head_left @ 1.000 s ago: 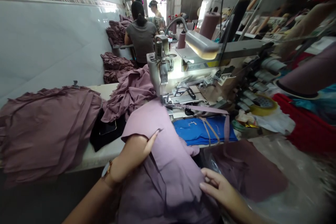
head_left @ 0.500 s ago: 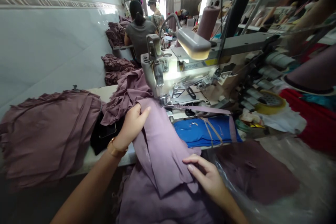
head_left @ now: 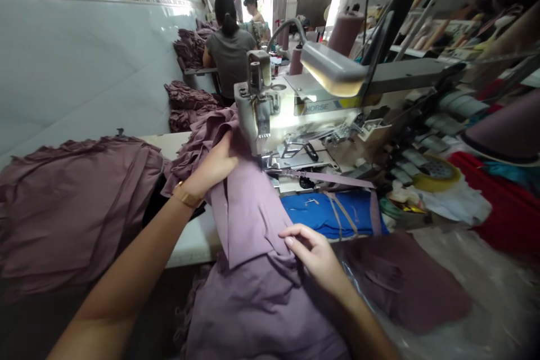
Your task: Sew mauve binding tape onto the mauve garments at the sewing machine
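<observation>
A mauve fabric piece (head_left: 253, 214) runs from the sewing machine's (head_left: 291, 107) presser foot down toward my lap. My left hand (head_left: 217, 166), a gold watch on its wrist, grips the cloth just left of the needle area; its fingertips are partly hidden in the folds. Lower down on the right, my right hand (head_left: 312, 250) pinches the fabric's right side between thumb and fingers. Gathered mauve cloth (head_left: 198, 138) lies beyond my left hand. A narrow mauve strip (head_left: 324, 178) stretches from the foot area to the right.
On the left lies a stack of mauve cut pieces (head_left: 80, 197). A blue pad (head_left: 324, 214) is at the machine bed's front. Darker fabric (head_left: 409, 281) rests on clear plastic at right. A lamp (head_left: 333, 70) overhangs the machine. Two people sit farther back, one in grey (head_left: 230, 53).
My left hand has moved forward along the cloth, toward the gathered folds beside the machine head. My right hand has shifted slightly up and left, and the fabric's lower edge has risen.
</observation>
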The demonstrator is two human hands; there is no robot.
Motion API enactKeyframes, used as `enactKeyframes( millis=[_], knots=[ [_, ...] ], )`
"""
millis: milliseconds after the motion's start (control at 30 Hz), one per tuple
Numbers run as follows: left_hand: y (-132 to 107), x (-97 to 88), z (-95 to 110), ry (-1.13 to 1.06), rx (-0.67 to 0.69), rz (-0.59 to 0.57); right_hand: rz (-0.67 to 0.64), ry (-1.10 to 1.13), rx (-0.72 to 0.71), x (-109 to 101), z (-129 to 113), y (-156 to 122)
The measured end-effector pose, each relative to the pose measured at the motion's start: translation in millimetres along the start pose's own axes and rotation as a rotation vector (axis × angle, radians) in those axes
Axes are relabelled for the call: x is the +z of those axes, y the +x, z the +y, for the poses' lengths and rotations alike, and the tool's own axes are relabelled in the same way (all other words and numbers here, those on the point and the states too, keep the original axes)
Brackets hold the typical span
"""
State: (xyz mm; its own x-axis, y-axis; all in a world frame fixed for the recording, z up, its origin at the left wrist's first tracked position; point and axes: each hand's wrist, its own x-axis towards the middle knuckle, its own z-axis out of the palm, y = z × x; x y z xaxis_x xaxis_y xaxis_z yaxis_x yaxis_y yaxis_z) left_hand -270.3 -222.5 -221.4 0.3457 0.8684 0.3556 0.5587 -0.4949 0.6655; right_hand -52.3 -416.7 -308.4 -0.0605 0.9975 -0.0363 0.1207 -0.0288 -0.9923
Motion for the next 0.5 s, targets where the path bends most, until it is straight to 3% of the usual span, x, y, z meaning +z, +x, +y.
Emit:
enactKeyframes(
  millis=[100, 167, 267, 333, 367, 433, 500],
  knots=[
    [14.4, -1.4, -2.9, 0.120, -0.012, -0.005, -0.015, 0.024, -0.001, 8.5, -5.9, 17.2],
    [4.3, -1.3, 4.8, 0.228, -0.003, 0.015, 0.002, 0.047, 0.005, 12.2, -7.3, 23.0],
    [-46.8, 6.3, 22.3, 0.395, 0.020, 0.121, 0.042, 0.084, 0.012, 11.6, -5.1, 19.7],
    [-93.0, 17.3, 28.1, 0.443, -0.120, 0.219, 0.054, 0.111, 0.041, 8.5, -2.7, 11.7],
    [-114.5, 23.3, 28.0, 0.420, -0.202, 0.182, 0.057, 0.123, 0.063, 7.0, -2.0, 7.1],
    [-146.5, 32.6, 23.6, 0.275, -0.307, 0.001, 0.057, 0.128, 0.104, 5.0, -2.0, -1.8],
    [-159.9, 33.6, 18.9, 0.094, -0.322, -0.093, 0.042, 0.115, 0.128, 3.8, -3.3, -9.8]
  ],
)
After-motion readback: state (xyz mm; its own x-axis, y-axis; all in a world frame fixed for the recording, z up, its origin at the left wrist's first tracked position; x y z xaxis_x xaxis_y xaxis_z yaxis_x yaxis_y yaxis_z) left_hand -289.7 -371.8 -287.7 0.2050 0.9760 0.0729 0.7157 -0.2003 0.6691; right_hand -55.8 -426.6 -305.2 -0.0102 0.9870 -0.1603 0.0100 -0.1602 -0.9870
